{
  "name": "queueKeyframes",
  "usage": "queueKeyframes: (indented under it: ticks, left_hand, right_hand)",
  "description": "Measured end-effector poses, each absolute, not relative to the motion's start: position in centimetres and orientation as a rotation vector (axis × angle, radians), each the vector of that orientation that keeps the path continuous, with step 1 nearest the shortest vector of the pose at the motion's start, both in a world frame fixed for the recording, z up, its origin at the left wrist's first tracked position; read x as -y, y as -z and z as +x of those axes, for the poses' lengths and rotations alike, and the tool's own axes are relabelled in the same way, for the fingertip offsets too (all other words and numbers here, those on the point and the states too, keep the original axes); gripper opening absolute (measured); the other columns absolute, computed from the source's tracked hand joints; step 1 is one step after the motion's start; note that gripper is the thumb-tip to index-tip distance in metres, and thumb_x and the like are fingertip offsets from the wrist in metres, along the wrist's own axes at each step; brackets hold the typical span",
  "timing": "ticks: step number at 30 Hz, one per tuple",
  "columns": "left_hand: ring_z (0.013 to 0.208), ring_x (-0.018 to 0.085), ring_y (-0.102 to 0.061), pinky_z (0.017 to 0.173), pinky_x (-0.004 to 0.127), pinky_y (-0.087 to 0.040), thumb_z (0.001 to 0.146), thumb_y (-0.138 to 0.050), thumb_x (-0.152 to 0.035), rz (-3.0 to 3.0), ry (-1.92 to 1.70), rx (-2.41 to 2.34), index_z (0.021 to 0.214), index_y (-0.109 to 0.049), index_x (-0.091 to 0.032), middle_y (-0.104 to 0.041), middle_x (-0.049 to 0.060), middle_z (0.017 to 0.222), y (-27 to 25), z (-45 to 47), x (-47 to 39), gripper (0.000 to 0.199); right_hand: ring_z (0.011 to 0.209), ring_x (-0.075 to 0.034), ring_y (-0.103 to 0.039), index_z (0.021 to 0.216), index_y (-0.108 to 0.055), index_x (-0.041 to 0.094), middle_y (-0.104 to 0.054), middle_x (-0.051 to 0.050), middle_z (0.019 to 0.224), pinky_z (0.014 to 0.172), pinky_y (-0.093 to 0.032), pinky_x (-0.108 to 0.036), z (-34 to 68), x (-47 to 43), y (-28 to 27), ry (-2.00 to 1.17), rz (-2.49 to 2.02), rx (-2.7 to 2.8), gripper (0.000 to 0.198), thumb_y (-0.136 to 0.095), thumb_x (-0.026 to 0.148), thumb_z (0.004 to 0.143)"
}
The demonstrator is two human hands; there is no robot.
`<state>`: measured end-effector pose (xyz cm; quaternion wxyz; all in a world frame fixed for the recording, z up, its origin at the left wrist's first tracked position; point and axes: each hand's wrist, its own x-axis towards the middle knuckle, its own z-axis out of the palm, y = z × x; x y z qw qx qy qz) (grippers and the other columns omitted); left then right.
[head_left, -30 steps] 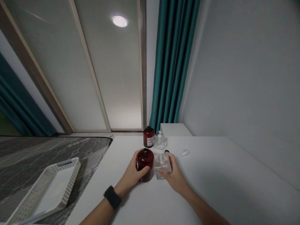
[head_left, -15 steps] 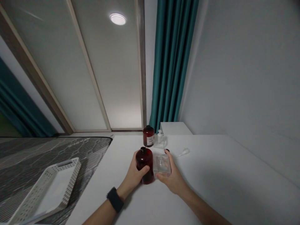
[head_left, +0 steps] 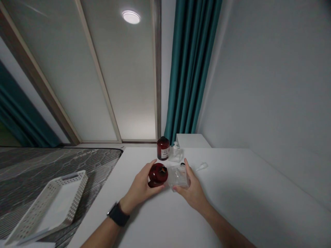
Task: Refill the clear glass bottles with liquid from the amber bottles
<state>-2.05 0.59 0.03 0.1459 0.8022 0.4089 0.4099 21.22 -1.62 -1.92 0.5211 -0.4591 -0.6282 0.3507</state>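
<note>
My left hand (head_left: 141, 182) is wrapped round an uncapped brown-red bottle (head_left: 157, 175), its neck tilted toward me and to the right. Just beside it, my right hand (head_left: 192, 189) grips a clear square bottle (head_left: 178, 176) between thumb and fingers; its opening is hard to make out. A small black thing (head_left: 182, 164), perhaps a cap, shows by my right fingertips. Behind both hands stand a second brown-red bottle (head_left: 163, 148) with a black top and white label, and a clear pump bottle (head_left: 176, 153).
A clear-white pump head (head_left: 202, 166) lies on the white table (head_left: 232, 193) right of my hands. Lower left, a white perforated basket (head_left: 51, 206) stands on dark patterned flooring. A white box-shaped piece (head_left: 192, 140), a green curtain (head_left: 192, 69) and a wall are beyond.
The brown-red bottle in my left hand has gone from upright to tilted, its mouth now toward me. The clear bottle in my right hand has also shifted slightly and tipped.
</note>
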Motion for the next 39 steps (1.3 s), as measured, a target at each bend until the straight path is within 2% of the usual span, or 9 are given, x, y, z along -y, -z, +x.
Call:
queueKeyframes:
  ticks: [6,11,19,27,39]
  left_hand:
    - [0.106,0.029,-0.065,0.089,0.043,-0.057,0.081,-0.077,-0.04,2.538,-1.048,-1.174,0.15,-0.03,-0.023,-0.063,0.013,0.122,-0.7,-2.3,-0.4,0.085]
    - [0.106,0.029,-0.065,0.088,0.042,-0.057,0.082,-0.076,-0.042,2.604,-1.035,-1.139,0.15,-0.029,-0.024,-0.063,0.013,0.121,-0.9,-2.2,-0.4,0.085]
    - [0.106,0.031,-0.064,0.088,0.045,-0.056,0.081,-0.076,-0.043,2.636,-1.006,-1.161,0.148,-0.032,-0.022,-0.063,0.014,0.121,-0.8,-2.1,-0.4,0.083]
    - [0.11,0.032,-0.063,0.091,0.046,-0.055,0.081,-0.076,-0.042,2.626,-0.988,-1.16,0.149,-0.031,-0.022,-0.062,0.015,0.125,-0.8,-2.0,-0.3,0.083]
    - [0.102,0.031,-0.064,0.084,0.043,-0.056,0.081,-0.076,-0.042,2.607,-1.011,-1.229,0.147,-0.036,-0.022,-0.063,0.014,0.119,-1.0,-1.8,0.2,0.081]
  right_hand:
    - [0.117,-0.027,-0.057,0.158,-0.021,0.03,-0.056,-0.006,0.125,0.107,-0.045,-0.048,22.0,1.7,1.4,-0.693,-1.147,1.656,0.101,-0.077,0.025,0.073]
    - [0.115,-0.026,-0.057,0.156,-0.028,0.027,-0.054,-0.007,0.121,0.106,-0.046,-0.045,22.1,1.9,0.9,-0.634,-1.169,1.708,0.093,-0.075,0.028,0.076]
    - [0.124,-0.03,-0.053,0.147,-0.04,0.023,-0.054,-0.01,0.13,0.11,-0.042,-0.047,22.3,1.8,1.0,-0.577,-1.179,1.698,0.084,-0.079,0.028,0.072]
    - [0.121,-0.029,-0.055,0.152,-0.035,0.026,-0.054,-0.009,0.127,0.108,-0.045,-0.045,22.5,2.1,0.0,-0.522,-1.189,1.773,0.088,-0.078,0.029,0.075]
    - [0.125,-0.029,-0.053,0.155,-0.029,0.025,-0.053,-0.011,0.131,0.111,-0.042,-0.048,22.6,1.9,-0.5,-0.494,-1.178,1.843,0.09,-0.076,0.027,0.078]
